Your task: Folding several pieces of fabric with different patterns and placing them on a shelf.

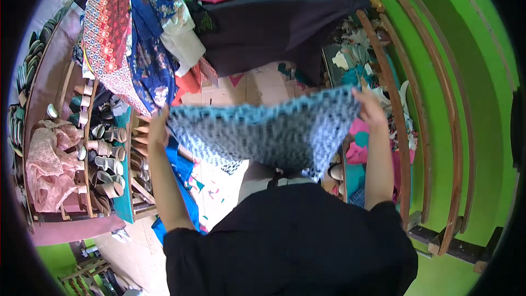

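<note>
A spotted fabric piece [263, 134], grey-blue with dark marks and a teal upper edge, is stretched across in front of my body. My left hand [159, 126] is closed on its upper left corner, and my right hand [370, 107] pinches the upper right corner. Between the two grips the edge sags slightly, while the rest hangs down toward my waist. The fabric is a little blurred. Just beyond my left hand hang patterned clothes [150, 38] in red, white and navy.
Wooden racks with several pairs of shoes [109, 164] stand on the left, a pink lace cloth [55, 159] beside them. A black cloth [274, 22] covers something ahead. Wooden rails [389, 115] and a green wall [487, 148] line the right. Scraps [205, 192] litter the floor.
</note>
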`<state>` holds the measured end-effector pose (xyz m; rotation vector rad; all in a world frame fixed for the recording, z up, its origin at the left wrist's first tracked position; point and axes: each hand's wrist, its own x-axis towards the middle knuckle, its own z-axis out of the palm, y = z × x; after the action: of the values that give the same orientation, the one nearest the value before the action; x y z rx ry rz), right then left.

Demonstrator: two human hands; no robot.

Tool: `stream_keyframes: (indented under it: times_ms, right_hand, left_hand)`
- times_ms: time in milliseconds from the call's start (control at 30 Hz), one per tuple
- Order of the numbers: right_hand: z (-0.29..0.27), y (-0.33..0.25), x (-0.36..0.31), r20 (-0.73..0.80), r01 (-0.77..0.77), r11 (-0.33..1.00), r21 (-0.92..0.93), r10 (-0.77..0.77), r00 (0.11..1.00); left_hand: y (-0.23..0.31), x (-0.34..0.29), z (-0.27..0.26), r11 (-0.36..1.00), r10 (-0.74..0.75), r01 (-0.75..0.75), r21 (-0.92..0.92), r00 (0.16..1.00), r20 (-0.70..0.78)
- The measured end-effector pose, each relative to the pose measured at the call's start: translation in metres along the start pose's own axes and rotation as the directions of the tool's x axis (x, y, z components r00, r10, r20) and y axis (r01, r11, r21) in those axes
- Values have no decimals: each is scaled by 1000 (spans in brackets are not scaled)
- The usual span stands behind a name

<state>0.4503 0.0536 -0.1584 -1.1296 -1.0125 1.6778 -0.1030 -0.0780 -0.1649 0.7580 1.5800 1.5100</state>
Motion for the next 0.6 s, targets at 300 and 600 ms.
stream_keyframes:
  times_ms: [300,600]
  right_hand:
    - [45,-88,52,117,189,894,-406,-154,981]
    - [19,-76,71,-208,173,803,-571,-345,915]
  left_hand:
    - [98,61,23,997,44,-22,-75,954,297]
    - [92,103,29,963,-167,147,225,983,71]
